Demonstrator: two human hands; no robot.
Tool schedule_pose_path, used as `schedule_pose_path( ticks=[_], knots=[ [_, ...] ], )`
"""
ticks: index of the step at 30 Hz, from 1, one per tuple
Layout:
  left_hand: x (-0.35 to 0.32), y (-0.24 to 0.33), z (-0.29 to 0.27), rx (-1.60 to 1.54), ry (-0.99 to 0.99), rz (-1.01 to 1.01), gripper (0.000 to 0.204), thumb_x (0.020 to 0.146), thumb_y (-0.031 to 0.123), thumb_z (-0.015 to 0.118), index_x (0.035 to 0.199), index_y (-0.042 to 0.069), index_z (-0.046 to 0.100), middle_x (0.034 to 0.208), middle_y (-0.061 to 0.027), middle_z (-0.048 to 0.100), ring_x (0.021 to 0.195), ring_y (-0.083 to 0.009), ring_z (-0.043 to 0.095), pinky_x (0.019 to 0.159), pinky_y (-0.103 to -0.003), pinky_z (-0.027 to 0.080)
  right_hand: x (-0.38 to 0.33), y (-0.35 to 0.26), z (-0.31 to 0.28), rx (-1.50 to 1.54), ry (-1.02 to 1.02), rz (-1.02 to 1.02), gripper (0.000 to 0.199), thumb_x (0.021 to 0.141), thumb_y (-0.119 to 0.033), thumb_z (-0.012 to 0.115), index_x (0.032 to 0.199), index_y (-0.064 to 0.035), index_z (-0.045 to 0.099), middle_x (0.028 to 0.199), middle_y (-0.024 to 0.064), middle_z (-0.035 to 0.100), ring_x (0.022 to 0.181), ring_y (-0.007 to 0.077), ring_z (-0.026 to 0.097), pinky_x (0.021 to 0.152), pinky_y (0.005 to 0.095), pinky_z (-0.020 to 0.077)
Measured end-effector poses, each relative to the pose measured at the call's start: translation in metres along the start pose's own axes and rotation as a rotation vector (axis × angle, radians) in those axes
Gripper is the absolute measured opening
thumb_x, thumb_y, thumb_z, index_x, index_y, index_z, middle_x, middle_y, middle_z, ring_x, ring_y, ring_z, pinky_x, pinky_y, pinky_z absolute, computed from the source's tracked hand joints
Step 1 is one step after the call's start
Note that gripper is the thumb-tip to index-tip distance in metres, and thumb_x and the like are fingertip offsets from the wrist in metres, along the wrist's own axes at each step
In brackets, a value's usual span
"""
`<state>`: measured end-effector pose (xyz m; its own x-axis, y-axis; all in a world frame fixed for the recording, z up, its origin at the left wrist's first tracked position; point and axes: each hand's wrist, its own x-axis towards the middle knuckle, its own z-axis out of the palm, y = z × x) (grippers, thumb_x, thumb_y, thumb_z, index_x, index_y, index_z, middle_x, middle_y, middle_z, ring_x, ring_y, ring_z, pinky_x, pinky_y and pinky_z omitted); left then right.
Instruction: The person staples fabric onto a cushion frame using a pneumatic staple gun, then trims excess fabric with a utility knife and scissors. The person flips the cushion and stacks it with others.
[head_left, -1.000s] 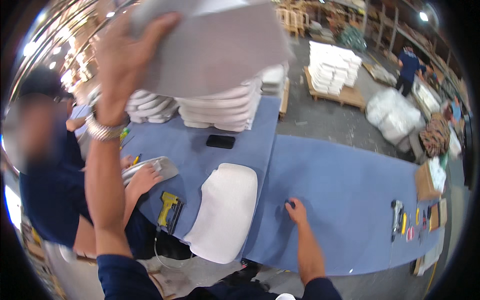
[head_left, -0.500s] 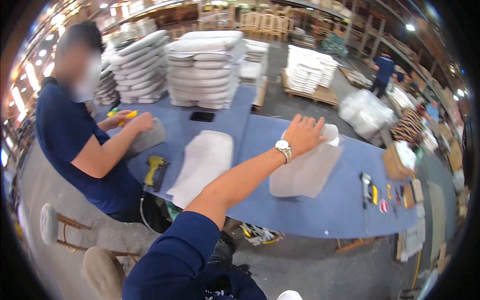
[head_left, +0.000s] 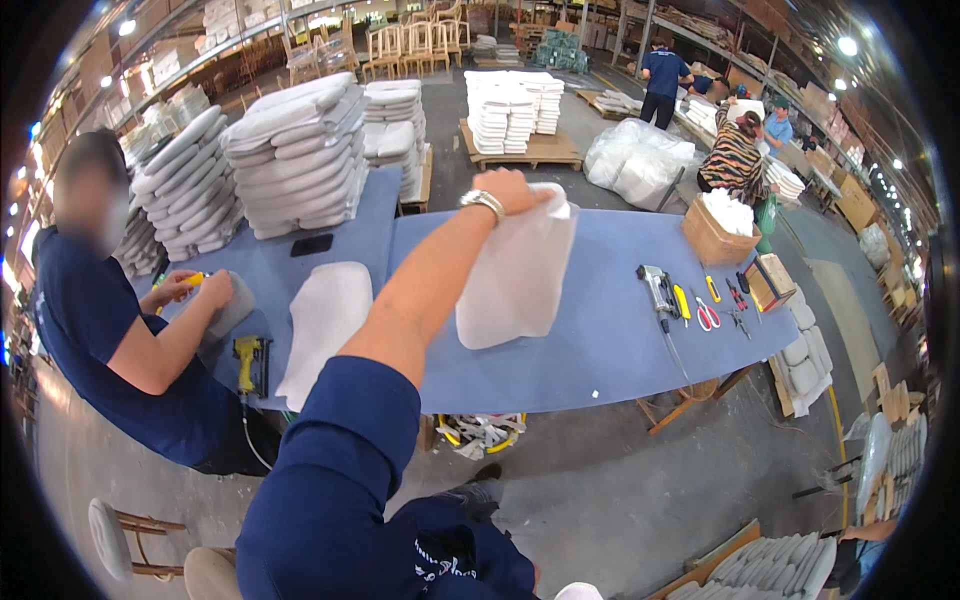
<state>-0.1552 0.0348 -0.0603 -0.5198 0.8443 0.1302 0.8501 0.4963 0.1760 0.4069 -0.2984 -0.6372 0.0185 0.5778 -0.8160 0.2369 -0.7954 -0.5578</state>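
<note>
My left hand (head_left: 512, 191), with a metal-band watch on its wrist, stretches across the blue table (head_left: 620, 330). Its fingers are closed on the far edge of a light grey, seat-shaped piece (head_left: 515, 280), which hangs tilted toward me over the tabletop. Whether this piece is fabric or a thin pad, I cannot tell. A similar pale piece (head_left: 325, 320) lies flat to the left of my forearm. My right hand is out of view.
A co-worker (head_left: 120, 320) at left handles a grey pad (head_left: 232, 305); a yellow-black staple gun (head_left: 250, 365) lies nearby. Stacked cushions (head_left: 300, 160) stand behind. At right are another air tool (head_left: 658, 290), red-handled scissors (head_left: 707, 316) and a cardboard box (head_left: 715, 238).
My left hand has gone from spread fingers above the grey piece to gripping its far edge, and the piece has lifted. The view has turned right.
</note>
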Motion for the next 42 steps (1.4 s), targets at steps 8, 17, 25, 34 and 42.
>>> schedule_pose_path(
  ticks=[8,17,25,34,42],
  knots=[
    [0.023,-0.121,0.026,-0.044,0.224,-0.292,0.095,0.088,0.087,0.042,0.103,0.001,0.079,0.107,-0.0252,0.075,0.103,-0.0421,0.073,0.09,-0.051,0.056,0.075,-0.179,0.016,-0.037,-0.17,-0.325,0.031,0.104,-0.026,0.061,0.122,-0.0002,0.063,0.105,0.0163,0.074,0.071,0.0222,0.073,0.058,0.0325,0.0577],
    [-0.024,-0.192,0.045,0.004,0.287,-0.536,0.073,0.101,0.07,0.041,0.132,0.01,0.071,0.121,-0.0228,0.072,0.114,-0.0423,0.067,0.094,-0.05,0.052,0.147,-0.256,-0.083,-0.751,-0.179,-0.2,0.027,0.095,-0.029,0.059,0.089,-0.0049,0.07,0.076,0.0056,0.07,0.061,0.0154,0.067,0.057,0.0322,0.0525],
    [0.036,-0.122,0.037,0.05,0.227,-0.614,0.088,0.094,0.082,0.038,0.135,0.011,0.069,0.132,-0.0175,0.069,0.126,-0.0402,0.061,0.105,-0.049,0.046,0.179,-0.444,-0.127,-0.279,0.355,-0.564,0.028,0.1,-0.025,0.061,0.101,0.0005,0.072,0.076,0.0109,0.072,0.06,0.0173,0.069,0.059,0.034,0.0527],
    [0.01,-0.118,0.033,0.134,0.324,-0.642,0.069,0.103,0.065,0.042,0.127,0.007,0.072,0.116,-0.021,0.073,0.111,-0.0426,0.066,0.093,-0.047,0.05,0.264,-0.737,-0.146,-0.555,0.574,-1.0,0.033,0.092,-0.025,0.069,0.118,-0.0043,0.069,0.111,0.0175,0.072,0.1,0.0318,0.07,0.088,0.0436,0.0548],
    [-0.086,-0.103,0.034,0.426,0.536,-0.47,0.062,0.108,0.052,0.046,0.119,-0.005,0.071,0.102,-0.0257,0.074,0.09,-0.043,0.067,0.081,-0.045,0.05,0.369,-0.811,-0.133,-1.17,0.457,-1.231,0.061,0.089,-0.027,0.075,0.143,-0.0121,0.052,0.147,0.0189,0.052,0.122,0.0421,0.056,0.101,0.0531,0.0463]
  ],
)
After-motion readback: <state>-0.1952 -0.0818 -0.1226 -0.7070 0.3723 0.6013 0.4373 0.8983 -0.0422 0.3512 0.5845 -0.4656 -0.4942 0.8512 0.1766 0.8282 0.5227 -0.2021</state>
